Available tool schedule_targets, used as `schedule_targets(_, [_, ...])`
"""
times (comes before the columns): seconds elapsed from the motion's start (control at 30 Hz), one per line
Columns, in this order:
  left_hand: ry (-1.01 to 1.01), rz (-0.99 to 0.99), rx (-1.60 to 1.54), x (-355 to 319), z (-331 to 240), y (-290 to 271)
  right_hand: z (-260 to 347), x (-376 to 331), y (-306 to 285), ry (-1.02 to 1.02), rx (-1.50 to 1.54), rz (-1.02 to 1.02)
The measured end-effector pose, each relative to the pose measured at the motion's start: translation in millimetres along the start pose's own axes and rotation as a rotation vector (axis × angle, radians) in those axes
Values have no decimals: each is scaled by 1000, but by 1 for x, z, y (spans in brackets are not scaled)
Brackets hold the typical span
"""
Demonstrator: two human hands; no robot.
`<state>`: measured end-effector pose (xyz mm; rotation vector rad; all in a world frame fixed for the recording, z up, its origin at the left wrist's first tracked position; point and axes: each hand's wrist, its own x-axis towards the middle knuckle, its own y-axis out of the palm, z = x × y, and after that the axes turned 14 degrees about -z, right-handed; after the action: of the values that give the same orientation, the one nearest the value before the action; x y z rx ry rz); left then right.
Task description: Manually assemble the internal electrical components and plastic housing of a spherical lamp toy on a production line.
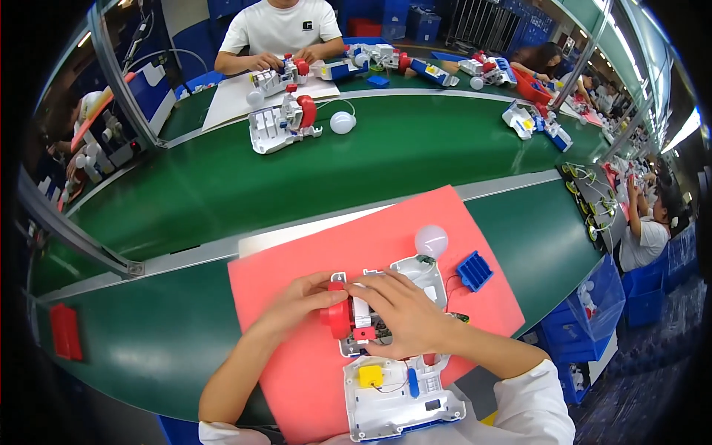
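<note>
On a pink foam mat [297, 363], my left hand [297, 304] pinches the top edge of a red round wheel-like part [337, 315] fitted at the left end of a white plastic housing [429, 276]. My right hand [404, 311] is closed over the housing's middle, its fingers curled round a white block [362, 310] beside the wheel; the palm hides much of the inside. Nearer to me lies an opened white shell half [386, 408] with a yellow box [370, 376] and a thin blue piece [413, 383]. A white ball [431, 241] and a blue ribbed battery-like tray [475, 271] lie at the far right, the tray wired.
Across a metal rail runs a green conveyor [185, 193] carrying similar white-and-red assemblies [274, 130]. A person in a white shirt [278, 33] works opposite. A red tray [66, 331] sits far left; blue bins [571, 330] stand at right, near an upright metal post [122, 81].
</note>
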<state>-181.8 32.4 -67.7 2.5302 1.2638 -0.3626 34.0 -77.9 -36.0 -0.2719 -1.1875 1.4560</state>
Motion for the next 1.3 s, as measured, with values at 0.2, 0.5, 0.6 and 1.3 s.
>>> schedule_targets(0.2, [151, -88, -110, -25, 16, 19, 1, -4, -9, -42, 14, 69])
schedule_targets(0.5, [227, -29, -191, -26, 37, 31, 3, -12, -12, -66, -89, 169])
schedule_targets(0.6, [158, -64, -216, -24, 27, 36, -4, -9, -18, -40, -70, 164])
schedule_targets(1.3, [564, -673, 408, 33, 32, 14, -31, -5, -17, -108, -310, -13])
